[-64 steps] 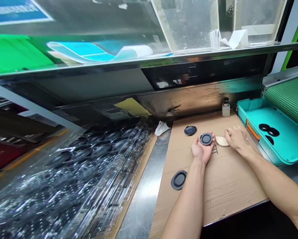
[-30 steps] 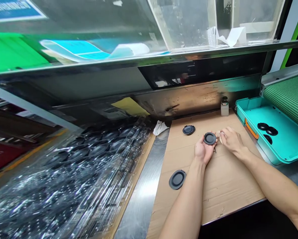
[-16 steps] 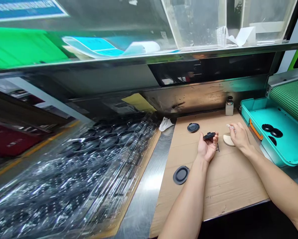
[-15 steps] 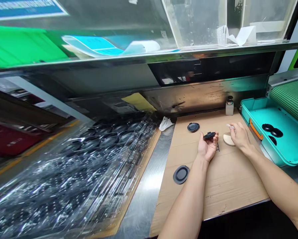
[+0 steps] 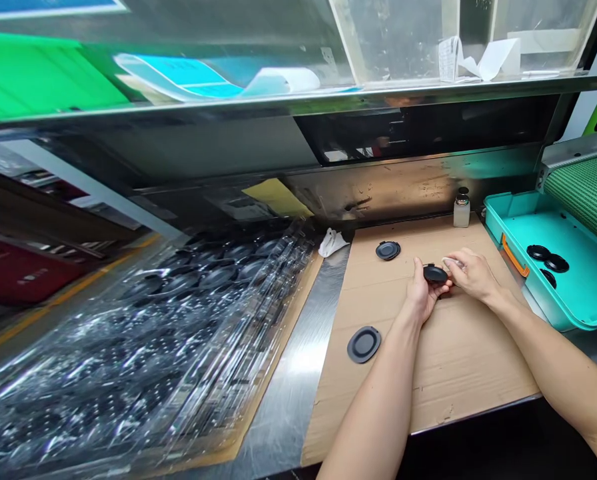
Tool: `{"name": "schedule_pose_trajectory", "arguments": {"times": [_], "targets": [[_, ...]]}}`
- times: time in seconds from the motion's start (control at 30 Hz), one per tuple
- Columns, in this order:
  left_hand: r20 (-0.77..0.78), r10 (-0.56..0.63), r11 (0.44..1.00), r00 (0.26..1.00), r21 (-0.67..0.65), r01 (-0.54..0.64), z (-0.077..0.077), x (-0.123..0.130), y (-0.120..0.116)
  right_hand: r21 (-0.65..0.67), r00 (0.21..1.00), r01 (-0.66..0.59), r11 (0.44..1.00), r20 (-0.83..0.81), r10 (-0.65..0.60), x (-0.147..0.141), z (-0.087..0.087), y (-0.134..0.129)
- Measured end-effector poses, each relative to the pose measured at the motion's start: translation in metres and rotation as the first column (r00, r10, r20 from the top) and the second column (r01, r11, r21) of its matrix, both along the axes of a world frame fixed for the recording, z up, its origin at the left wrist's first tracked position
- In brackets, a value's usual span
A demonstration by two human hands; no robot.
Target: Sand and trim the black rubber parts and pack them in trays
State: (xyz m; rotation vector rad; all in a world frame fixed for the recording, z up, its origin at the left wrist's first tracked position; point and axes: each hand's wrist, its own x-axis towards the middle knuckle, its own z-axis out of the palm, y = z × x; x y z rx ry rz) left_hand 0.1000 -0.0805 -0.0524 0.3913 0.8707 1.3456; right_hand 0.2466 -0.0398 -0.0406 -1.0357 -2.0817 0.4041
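My left hand (image 5: 420, 293) is closed around a small black round cap (image 5: 435, 274), held just above the cardboard sheet (image 5: 458, 360). Against the cap's right side is my right hand (image 5: 477, 275), its fingers pinching a small white wad (image 5: 447, 262) that looks like cloth or tissue. Fingers hide part of both the cap and the wad. One black round part (image 5: 388, 251) lies on the cardboard beyond my left hand. Another, a flat black disc with a ring in it (image 5: 364, 345), lies beside my left forearm.
A teal tray (image 5: 588, 287) with several black round parts stands on the right, beside a green conveyor belt (image 5: 586, 193). A small bottle (image 5: 461, 208) is at the cardboard's back edge. Clear plastic trays of black parts (image 5: 153, 347) fill the left. A white crumpled cloth (image 5: 332, 243) lies between.
My right hand has moved left with the white wad to meet the cap. My left hand has shifted slightly right and turned the cap. The beige round pad is now out of sight.
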Motion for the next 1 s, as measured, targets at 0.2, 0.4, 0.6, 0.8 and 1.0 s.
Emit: {"name": "schedule_pose_trajectory", "arguments": {"times": [0.2,0.4,0.6,0.8,1.0], "targets": [[-0.162,0.041,0.992,0.986,0.125,-0.02,-0.013,0.009,0.0,-0.024,0.988,-0.088,0.996,0.126,0.091,-0.006,0.002,-0.01],[-0.347,-0.006,0.985,0.938,0.162,0.066,-0.016,0.012,-0.002,-0.038,0.964,-0.063,0.997,0.255,0.07,-0.004,0.005,-0.011],[-0.407,0.037,0.982,0.913,0.184,0.042,-0.023,0.012,0.001,0.003,0.914,0.075,0.997,0.399,-0.07,-0.011,0.008,-0.019],[-0.441,0.025,0.987,0.897,0.152,0.047,-0.02,0.009,-0.002,-0.031,0.863,0.109,0.994,0.499,-0.079,0.0,0.004,-0.006],[-0.299,0.003,0.999,0.954,0.038,0.009,-0.006,0.003,-0.005,0.011,0.963,0.097,0.995,0.251,-0.097,0.011,0.001,0.009]]}}
